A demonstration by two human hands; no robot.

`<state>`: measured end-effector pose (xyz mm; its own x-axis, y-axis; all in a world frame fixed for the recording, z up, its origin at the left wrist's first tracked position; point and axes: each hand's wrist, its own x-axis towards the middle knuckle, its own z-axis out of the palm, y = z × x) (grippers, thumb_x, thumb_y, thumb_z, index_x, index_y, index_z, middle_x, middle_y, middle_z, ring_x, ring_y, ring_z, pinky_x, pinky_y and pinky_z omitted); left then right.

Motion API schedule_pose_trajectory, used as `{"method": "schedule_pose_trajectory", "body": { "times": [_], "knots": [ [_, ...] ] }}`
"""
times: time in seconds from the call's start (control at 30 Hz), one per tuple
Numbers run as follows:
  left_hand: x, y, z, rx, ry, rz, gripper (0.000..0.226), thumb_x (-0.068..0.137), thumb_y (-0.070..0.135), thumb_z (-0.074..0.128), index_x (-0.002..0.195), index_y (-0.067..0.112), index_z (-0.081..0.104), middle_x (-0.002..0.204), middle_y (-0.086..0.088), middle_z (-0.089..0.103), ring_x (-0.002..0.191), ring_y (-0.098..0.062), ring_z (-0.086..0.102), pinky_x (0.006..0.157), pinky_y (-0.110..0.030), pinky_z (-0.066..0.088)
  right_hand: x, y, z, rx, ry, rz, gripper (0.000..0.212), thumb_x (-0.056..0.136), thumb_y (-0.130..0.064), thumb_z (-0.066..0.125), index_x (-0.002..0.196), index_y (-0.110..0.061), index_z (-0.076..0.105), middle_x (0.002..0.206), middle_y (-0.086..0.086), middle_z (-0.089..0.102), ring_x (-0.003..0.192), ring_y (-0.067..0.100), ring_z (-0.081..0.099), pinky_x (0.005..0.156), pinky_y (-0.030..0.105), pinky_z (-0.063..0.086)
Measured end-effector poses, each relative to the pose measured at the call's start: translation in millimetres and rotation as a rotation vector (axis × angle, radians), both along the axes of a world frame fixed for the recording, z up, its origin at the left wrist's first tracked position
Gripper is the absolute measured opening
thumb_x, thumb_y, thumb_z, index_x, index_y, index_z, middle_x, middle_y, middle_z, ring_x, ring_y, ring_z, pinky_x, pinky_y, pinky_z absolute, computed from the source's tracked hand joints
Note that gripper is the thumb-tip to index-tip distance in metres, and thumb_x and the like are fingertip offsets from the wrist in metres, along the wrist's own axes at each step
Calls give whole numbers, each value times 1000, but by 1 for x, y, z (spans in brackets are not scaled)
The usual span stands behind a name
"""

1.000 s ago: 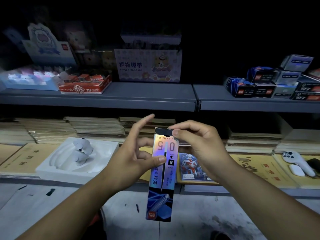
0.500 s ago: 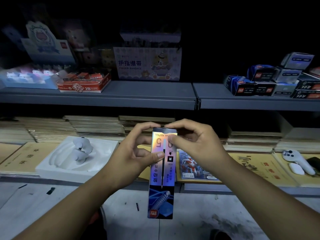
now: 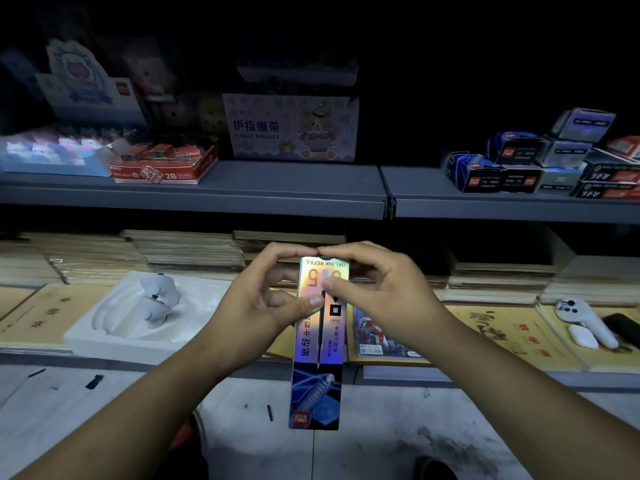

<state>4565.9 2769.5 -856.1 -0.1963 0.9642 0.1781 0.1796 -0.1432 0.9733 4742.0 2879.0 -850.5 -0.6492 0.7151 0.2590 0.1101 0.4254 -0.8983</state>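
Dim shop shelves (image 3: pixel 277 188) behind, we hold a refill box (image 3: pixel 317 344) upright between both hands.
Its long axis runs up and down, top end level with our hands. Our left hand (image 3: pixel 263 306) pinches it, thumb on the face; our right hand (image 3: pixel 377 292) pinches the top corner, nearer that end. A second ago the left forefinger stood raised; now both forefingers meet over the top.

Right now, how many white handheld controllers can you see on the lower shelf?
2. One white controller sits in the white moulded tray at the left; the other lies on the yellow books at far right. Dark shelves may hide more.
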Motion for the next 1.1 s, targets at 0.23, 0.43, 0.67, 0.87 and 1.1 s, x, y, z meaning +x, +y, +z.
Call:
{"method": "schedule_pose_trajectory", "body": {
  "times": [0.23,0.43,0.67,0.87,1.1],
  "knots": [
    [-1,6,-2,-92,-28,17,71,79,27,77,142,36,45,111,-3,75,97,-22,76,78,-43,64,11,8,28,-210,275,-218,21,88,-11,79,105,-24,80,101,0,79,95,21,76,84,47,63],
    [-13,11,-8,-95,-191,142,52,72,38,89,115,16,70,109,-14,76,90,-30,75,82,-51,61,31,23,38,-463,524,-457,6,96,-6,70,97,-10,65,107,15,74,104,30,74,86,45,63],
    [-25,11,18,41,-605,395,37,86,27,73,118,10,65,115,-17,73,98,-28,74,71,-34,63,34,20,43,-489,126,-276,27,89,-26,79,103,-9,63,105,18,76,90,36,76,72,41,65],
    [-14,42,52,92,-598,381,64,86,15,77,140,6,44,109,-19,73,81,-20,76,81,-36,61,36,13,56,-596,137,-20,24,96,-5,65,120,-5,68,107,28,74,92,50,73,83,55,62],
    [61,113,84,100,-350,132,83,83,12,80,149,23,31,117,-7,75,108,-25,72,91,-42,57,45,30,71,-616,632,-236,25,98,-8,66,120,-2,57,107,26,74,100,49,72,89,60,59]
  ]
}}
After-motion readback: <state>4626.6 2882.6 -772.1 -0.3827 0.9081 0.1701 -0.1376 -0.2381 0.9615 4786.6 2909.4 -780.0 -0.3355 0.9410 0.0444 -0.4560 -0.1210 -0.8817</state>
